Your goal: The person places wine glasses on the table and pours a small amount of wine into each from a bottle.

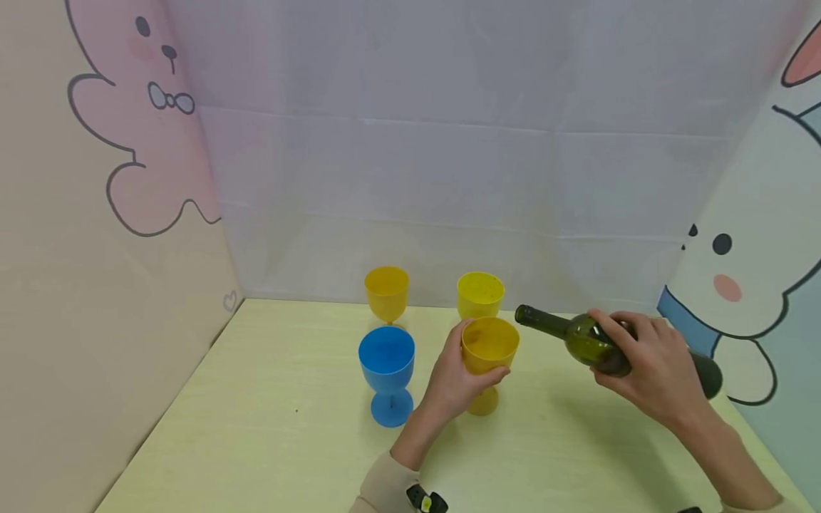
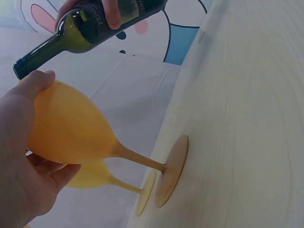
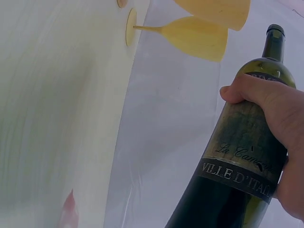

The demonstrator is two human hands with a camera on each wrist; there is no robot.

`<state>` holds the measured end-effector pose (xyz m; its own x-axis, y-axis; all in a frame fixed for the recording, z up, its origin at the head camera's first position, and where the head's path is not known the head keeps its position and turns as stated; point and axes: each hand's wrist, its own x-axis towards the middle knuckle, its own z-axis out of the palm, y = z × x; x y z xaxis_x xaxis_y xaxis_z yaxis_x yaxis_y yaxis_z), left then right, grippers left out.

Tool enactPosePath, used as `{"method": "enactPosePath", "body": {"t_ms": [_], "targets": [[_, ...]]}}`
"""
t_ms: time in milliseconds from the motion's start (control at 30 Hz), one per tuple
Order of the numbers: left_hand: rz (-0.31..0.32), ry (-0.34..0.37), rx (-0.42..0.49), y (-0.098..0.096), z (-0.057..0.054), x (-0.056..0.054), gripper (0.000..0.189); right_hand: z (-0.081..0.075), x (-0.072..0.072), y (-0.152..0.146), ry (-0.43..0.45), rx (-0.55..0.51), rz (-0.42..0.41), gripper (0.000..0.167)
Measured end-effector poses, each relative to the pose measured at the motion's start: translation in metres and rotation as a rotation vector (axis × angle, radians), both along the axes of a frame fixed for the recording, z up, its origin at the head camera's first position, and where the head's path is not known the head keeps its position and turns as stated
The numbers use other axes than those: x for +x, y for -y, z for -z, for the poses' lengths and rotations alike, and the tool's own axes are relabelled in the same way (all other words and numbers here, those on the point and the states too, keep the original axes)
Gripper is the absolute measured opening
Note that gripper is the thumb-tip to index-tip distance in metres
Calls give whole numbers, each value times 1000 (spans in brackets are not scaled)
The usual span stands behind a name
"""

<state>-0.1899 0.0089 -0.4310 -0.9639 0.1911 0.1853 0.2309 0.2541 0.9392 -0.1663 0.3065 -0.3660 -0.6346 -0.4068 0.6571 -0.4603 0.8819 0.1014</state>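
Observation:
My left hand [image 1: 457, 377] grips the bowl of an orange-yellow goblet [image 1: 490, 345], thumb on the near side and fingers curled behind; the goblet stands upright, its foot at the table. In my right hand [image 1: 661, 363] is a green glass wine bottle [image 1: 593, 344], tilted with its neck toward the goblet. The bottle's open mouth sits above and to the right of the goblet's rim in the head view. A dark label with "VILLE D'ITALIA"-like lettering shows on the bottle [image 3: 237, 161] in the right wrist view.
A blue goblet [image 1: 388, 363] stands left of my left hand. Behind it is another orange goblet [image 1: 387, 292], and a bright yellow goblet [image 1: 480, 296] stands behind the held one. The pale wooden table [image 1: 256, 427] ends at a white sheet [image 1: 410, 171], with cartoon-printed walls on both sides.

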Motion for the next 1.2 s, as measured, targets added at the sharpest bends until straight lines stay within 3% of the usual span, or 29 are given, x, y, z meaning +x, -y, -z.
{"method": "enactPosePath", "body": {"t_ms": [333,500,567,1200], "targets": [[2,-4,3,0,2,-1,86,-8,0,-2,-9,117,-3,80],[4,-10,2,0,3,-2,86,-13,0,-2,-42,167,7,112],[6,-11,4,0,2,-1,86,-14,-1,-2,-64,185,3,115],[14,-3,12,1,1,-2,85,-27,-5,-2,-111,283,-31,116]]}}
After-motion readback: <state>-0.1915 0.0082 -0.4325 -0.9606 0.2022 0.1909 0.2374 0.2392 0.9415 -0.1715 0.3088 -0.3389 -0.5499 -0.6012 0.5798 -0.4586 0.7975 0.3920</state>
